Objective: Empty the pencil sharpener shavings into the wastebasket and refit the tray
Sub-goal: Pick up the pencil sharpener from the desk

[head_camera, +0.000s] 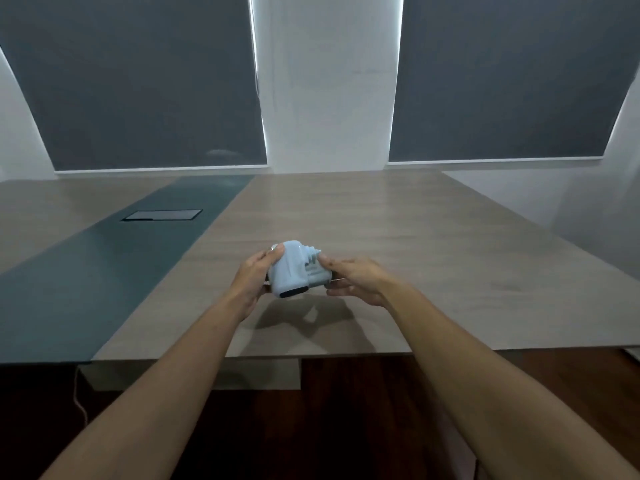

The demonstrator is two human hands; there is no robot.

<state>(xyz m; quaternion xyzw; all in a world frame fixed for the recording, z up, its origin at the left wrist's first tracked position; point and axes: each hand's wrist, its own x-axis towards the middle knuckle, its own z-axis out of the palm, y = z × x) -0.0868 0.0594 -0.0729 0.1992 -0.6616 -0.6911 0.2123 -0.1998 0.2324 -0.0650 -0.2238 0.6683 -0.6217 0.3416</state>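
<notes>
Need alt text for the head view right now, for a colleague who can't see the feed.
Two bare hands hold a pale blue pencil sharpener just above a wooden table: the left hand wraps its left side, and the right hand touches its right end. A dark strip with a recessed panel crosses the table's left part; no wastebasket is visible.

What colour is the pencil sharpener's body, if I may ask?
Pale blue pencil sharpener, clearest in the head view.
</notes>
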